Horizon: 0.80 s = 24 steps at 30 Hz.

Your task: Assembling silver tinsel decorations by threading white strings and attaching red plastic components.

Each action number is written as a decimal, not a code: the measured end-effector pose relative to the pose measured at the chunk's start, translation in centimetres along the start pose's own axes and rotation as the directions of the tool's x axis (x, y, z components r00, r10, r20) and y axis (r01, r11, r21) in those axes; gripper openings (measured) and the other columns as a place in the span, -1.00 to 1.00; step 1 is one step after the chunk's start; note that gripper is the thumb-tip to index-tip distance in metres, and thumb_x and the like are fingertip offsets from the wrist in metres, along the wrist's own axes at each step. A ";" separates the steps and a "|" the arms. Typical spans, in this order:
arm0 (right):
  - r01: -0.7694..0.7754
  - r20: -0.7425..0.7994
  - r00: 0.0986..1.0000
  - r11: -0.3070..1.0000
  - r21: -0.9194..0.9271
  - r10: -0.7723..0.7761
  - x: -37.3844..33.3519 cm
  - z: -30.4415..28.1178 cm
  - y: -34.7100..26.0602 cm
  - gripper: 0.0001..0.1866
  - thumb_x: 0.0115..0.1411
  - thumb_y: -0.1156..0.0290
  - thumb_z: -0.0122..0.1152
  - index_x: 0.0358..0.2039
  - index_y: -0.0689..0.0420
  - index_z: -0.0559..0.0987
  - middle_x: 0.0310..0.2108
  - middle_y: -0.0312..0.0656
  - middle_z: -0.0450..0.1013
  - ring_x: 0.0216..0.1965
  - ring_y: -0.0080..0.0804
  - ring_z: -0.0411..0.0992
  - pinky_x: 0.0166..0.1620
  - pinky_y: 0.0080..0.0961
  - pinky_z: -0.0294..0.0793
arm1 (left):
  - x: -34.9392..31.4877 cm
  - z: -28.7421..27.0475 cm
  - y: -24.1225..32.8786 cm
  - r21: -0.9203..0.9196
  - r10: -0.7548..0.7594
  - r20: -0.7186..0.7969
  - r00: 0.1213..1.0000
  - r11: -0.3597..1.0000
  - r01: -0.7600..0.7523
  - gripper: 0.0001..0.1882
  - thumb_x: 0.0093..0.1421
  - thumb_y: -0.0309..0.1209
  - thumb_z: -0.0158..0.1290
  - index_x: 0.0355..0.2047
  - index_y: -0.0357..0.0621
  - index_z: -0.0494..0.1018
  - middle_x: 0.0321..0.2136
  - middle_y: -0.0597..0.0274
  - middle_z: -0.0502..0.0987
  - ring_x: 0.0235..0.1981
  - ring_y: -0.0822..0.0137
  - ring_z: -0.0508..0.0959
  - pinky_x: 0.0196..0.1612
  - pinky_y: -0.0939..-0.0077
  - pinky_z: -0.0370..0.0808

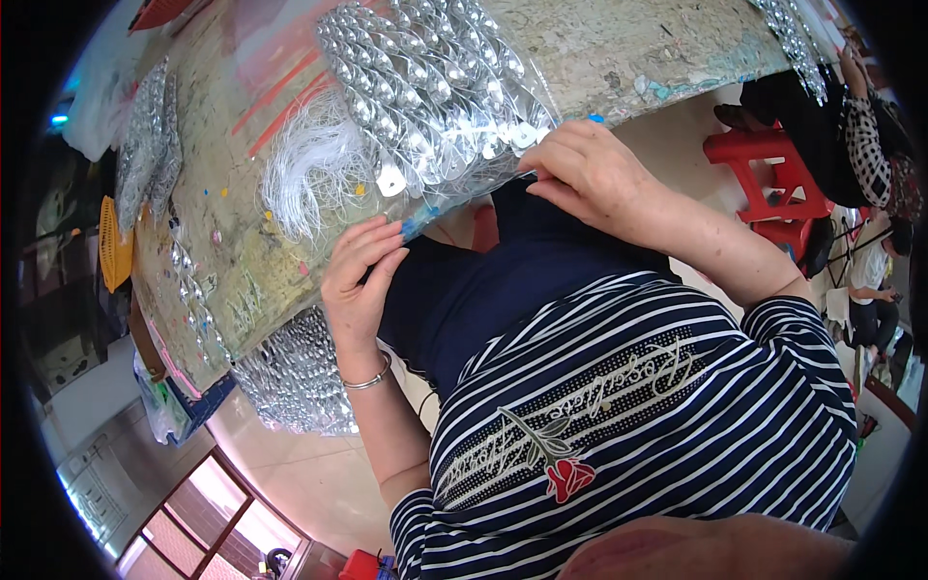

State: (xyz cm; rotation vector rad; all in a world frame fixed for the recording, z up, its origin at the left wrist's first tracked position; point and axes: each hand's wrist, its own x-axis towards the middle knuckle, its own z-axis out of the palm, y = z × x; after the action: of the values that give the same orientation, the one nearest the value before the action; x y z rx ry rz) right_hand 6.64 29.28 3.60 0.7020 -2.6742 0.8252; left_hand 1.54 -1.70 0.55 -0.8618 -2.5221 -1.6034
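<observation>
Silver twisted spiral strands point(425, 68) lie side by side in rows on the worn table, their flat tabbed ends toward me. Along the near table edge, below those tabs, runs clear plastic film point(474, 184) with blue bits at its left end. My left hand point(360, 275), a bangle at its wrist, is closed at that end, fingertips on the blue bit. At the other end my right hand point(594, 179) pinches the film beside the last tabs; its fingertips are partly hidden. A loose bundle of white threads point(314, 159) lies left of the strands.
More silver strands point(295, 372) hang below the table's left edge, and others point(150, 135) at the far left near a yellow basket point(115, 244). Red stools point(768, 174) stand to the right. Other people point(875, 275) sit at the far right.
</observation>
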 end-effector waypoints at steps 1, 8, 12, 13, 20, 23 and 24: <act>-0.001 -0.013 1.000 1.000 -0.001 0.001 0.0 0.0 -0.1 -0.73 0.03 0.46 0.32 -0.23 0.13 0.50 -0.32 -0.20 0.43 -0.24 -0.18 0.40 -0.12 -0.32 0.37 | 0.0 -0.1 -0.1 0.038 0.032 0.011 0.999 0.999 -0.033 -0.81 -0.05 -0.64 0.25 -0.37 -0.24 0.61 -0.28 0.18 0.64 -0.10 0.17 0.56 0.01 0.34 0.45; -0.024 0.020 0.999 0.999 -0.024 0.025 1.2 0.3 0.1 -0.80 0.04 0.45 0.29 -0.32 0.12 0.48 -0.32 -0.20 0.40 -0.24 -0.17 0.37 -0.15 -0.32 0.37 | 0.1 -0.2 0.1 0.163 0.121 0.039 0.992 0.979 -0.126 -0.80 -0.07 -0.62 0.26 -0.36 -0.22 0.62 -0.29 0.16 0.64 -0.11 0.15 0.58 0.00 0.35 0.48; -0.008 0.044 0.999 0.999 -0.047 0.010 1.4 0.8 0.2 -0.83 0.04 0.47 0.26 -0.35 0.12 0.47 -0.32 -0.21 0.40 -0.23 -0.18 0.37 -0.13 -0.32 0.36 | 0.0 -0.4 0.5 0.184 0.124 0.032 0.992 0.974 -0.128 -0.79 -0.08 -0.62 0.26 -0.36 -0.19 0.63 -0.27 0.20 0.64 -0.10 0.16 0.56 0.00 0.36 0.46; 0.019 0.041 0.999 0.996 -0.084 -0.015 1.3 0.8 0.0 -0.84 0.04 0.47 0.24 -0.35 0.11 0.47 -0.31 -0.23 0.40 -0.21 -0.20 0.37 -0.10 -0.32 0.35 | 0.0 -0.5 0.7 0.262 0.153 0.034 0.988 0.952 -0.156 -0.77 -0.09 -0.62 0.26 -0.36 -0.16 0.64 -0.26 0.22 0.63 -0.10 0.17 0.55 0.00 0.36 0.45; 0.162 0.129 0.982 0.965 -0.204 -0.138 0.3 1.4 0.1 -0.83 0.04 0.44 0.15 -0.32 0.11 0.46 -0.25 -0.26 0.40 -0.12 -0.26 0.36 0.05 -0.30 0.30 | -0.6 -1.2 0.7 0.415 0.122 0.028 0.992 0.902 -0.122 -0.73 -0.07 -0.62 0.24 -0.30 -0.13 0.64 -0.21 0.24 0.61 -0.12 0.19 0.51 0.00 0.39 0.41; 0.171 0.161 0.977 0.963 -0.206 -0.139 0.6 1.1 0.1 -0.82 0.03 0.45 0.13 -0.31 0.11 0.46 -0.24 -0.26 0.40 -0.11 -0.26 0.36 0.07 -0.30 0.29 | -0.8 -2.8 -0.2 0.346 0.006 -0.144 0.990 0.937 0.044 -0.73 -0.01 -0.61 0.21 -0.24 -0.18 0.61 -0.17 0.17 0.59 -0.10 0.19 0.51 0.03 0.37 0.39; 0.171 0.161 0.977 0.964 -0.205 -0.139 0.6 1.1 0.1 -0.82 0.03 0.45 0.13 -0.31 0.11 0.46 -0.24 -0.26 0.40 -0.11 -0.26 0.36 0.07 -0.30 0.29 | -0.4 -2.9 0.2 0.347 0.006 -0.144 0.990 0.937 0.045 -0.73 -0.01 -0.61 0.21 -0.24 -0.18 0.61 -0.17 0.17 0.59 -0.10 0.19 0.51 0.03 0.37 0.39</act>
State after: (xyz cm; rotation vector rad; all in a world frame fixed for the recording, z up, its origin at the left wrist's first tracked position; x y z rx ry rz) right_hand 5.96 28.44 2.87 0.9337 -2.7354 0.4468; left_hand 1.18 -4.21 1.94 -0.6558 -2.6012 -1.1185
